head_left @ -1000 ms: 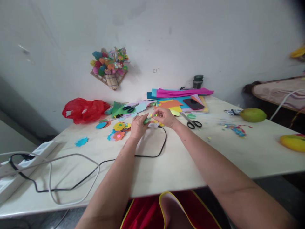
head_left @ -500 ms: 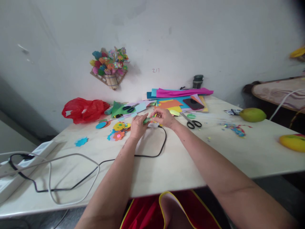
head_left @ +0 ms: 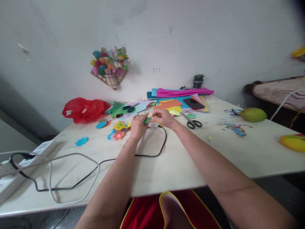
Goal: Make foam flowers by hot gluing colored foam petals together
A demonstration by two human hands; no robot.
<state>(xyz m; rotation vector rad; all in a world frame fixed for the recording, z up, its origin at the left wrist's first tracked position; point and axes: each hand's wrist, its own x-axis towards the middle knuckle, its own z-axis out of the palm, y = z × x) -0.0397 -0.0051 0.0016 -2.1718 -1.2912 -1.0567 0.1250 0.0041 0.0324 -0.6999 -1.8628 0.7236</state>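
Note:
Near the middle of the table, my left hand point(head_left: 139, 126) is closed on a small green paper piece point(head_left: 147, 120), which shows between thumb and fingers. My right hand point(head_left: 163, 118) is pinched close beside it, its fingertips at the green piece's right edge; a tiny yellow bit seems to be at them, too small to make out. Under the hands lies a white object with a black cable point(head_left: 164, 143), mostly hidden. Left of my left hand are yellow paper flowers point(head_left: 119, 126) and an orange paper flower point(head_left: 118, 135) with a pink centre.
Scissors point(head_left: 194, 124) lie right of my hands, more scissors point(head_left: 130, 108) behind on paper sheets. A phone point(head_left: 193, 103) rests on coloured sheets. A red plastic bag point(head_left: 85, 110) is at back left, a power strip point(head_left: 40, 152) at front left, a green mango point(head_left: 253, 114) at right.
My right fingertips have shifted slightly at the green piece, and the yellow bit there shows less. The left hand keeps its hold; the table things stay put.

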